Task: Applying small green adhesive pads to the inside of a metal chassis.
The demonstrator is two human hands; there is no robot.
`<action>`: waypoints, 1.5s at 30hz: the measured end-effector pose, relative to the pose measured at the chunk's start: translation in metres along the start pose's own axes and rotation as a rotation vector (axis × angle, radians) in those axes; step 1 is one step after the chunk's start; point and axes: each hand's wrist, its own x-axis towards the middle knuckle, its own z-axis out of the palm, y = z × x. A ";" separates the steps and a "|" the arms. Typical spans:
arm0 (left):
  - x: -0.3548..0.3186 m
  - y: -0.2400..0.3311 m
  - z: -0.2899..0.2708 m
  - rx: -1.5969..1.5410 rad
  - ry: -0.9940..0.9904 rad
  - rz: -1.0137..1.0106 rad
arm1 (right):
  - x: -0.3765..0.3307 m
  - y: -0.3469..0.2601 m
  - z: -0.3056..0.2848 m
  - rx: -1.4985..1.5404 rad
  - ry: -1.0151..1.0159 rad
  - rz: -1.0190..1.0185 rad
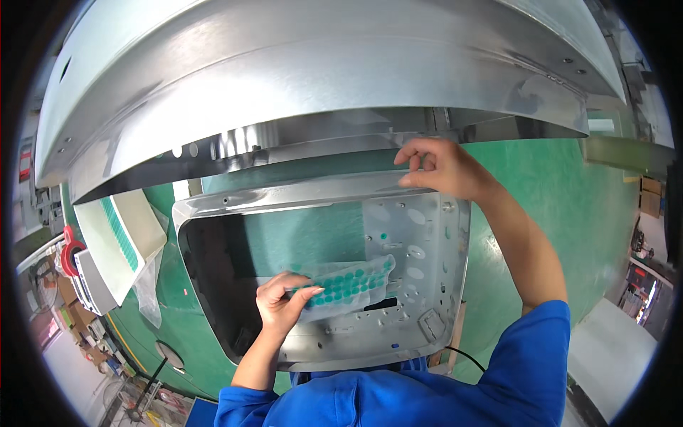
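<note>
My left hand pinches the left end of a sheet of round green stickers on a clear, shiny backing. I hold the sheet over the open side of a grey metal housing. My right hand is raised at the housing's far rim, just under the lower edge of a large curved metal panel. Its fingers are curled, with a gap between thumb and forefinger, and nothing shows in them. Whether its fingertips touch metal I cannot tell. A single green dot shows inside the housing.
On the left stands a white bin with a clear plastic bag beside it. A red ring-shaped item is next to the bin. Below are a round-headed stand and stacked cartons. A black cable runs by the housing's near right corner.
</note>
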 end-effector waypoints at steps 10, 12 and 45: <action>-0.018 0.018 -0.042 0.049 -0.047 0.424 | -0.028 -0.095 0.072 0.237 -0.064 -0.447; -0.023 0.019 -0.049 0.043 -0.097 0.465 | -0.036 -0.121 0.112 0.281 -0.230 -0.517; -0.022 -0.013 -0.121 -0.044 -0.076 0.138 | 0.098 -0.129 0.164 -0.096 -0.095 -0.228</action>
